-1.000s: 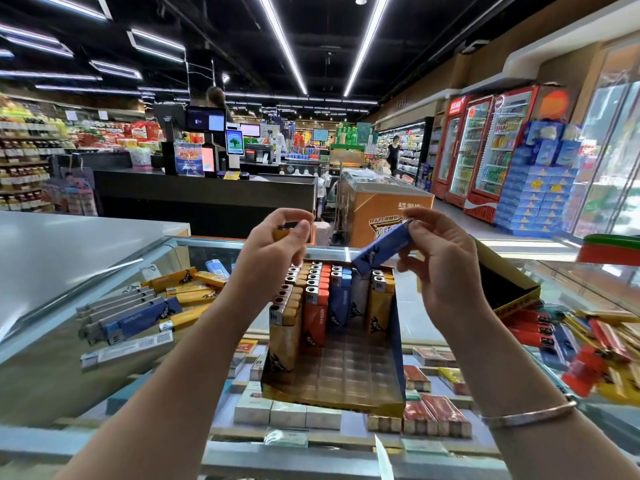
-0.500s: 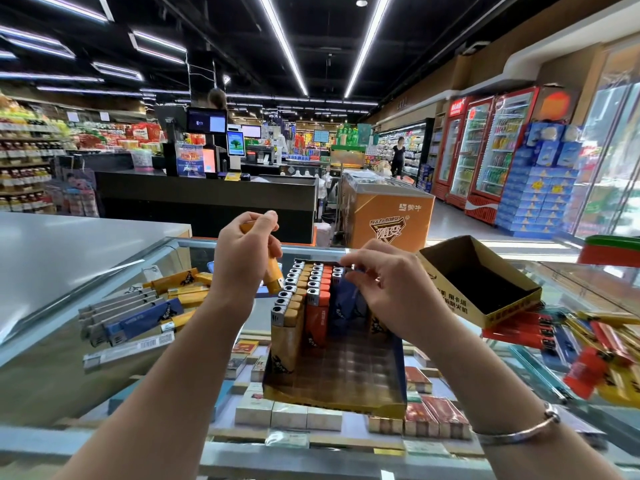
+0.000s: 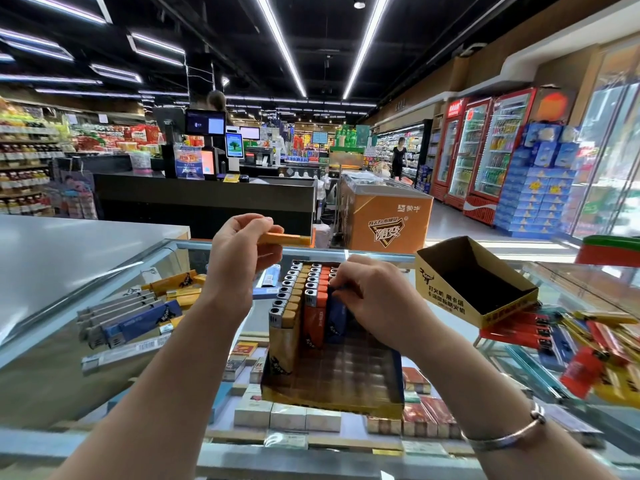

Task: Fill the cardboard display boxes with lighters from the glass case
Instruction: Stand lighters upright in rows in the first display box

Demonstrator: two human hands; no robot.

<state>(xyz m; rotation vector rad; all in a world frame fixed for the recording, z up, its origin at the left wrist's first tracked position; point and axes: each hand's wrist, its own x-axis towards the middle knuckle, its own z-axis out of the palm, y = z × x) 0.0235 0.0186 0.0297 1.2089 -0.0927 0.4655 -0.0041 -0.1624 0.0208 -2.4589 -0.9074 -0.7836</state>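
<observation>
Small, light, rigid and rather slick, by the look of it: an orange lighter (image 3: 289, 239) best pinched across its flat sides near one end, leaving the base free to slot in. Held just so, level, in the raised left hand (image 3: 239, 258), thumb and forefinger closed on one end, other fingers curled beneath. Below and to the right, the right hand (image 3: 372, 299) curled down, fingertips (image 3: 341, 284) pinching a blue lighter (image 3: 335, 317) standing in the display box (image 3: 329, 393) beside the red row. Beyond that hand, an empty second box (image 3: 446, 296); loose lighters (image 3: 138, 317) left of the left hand.
</observation>
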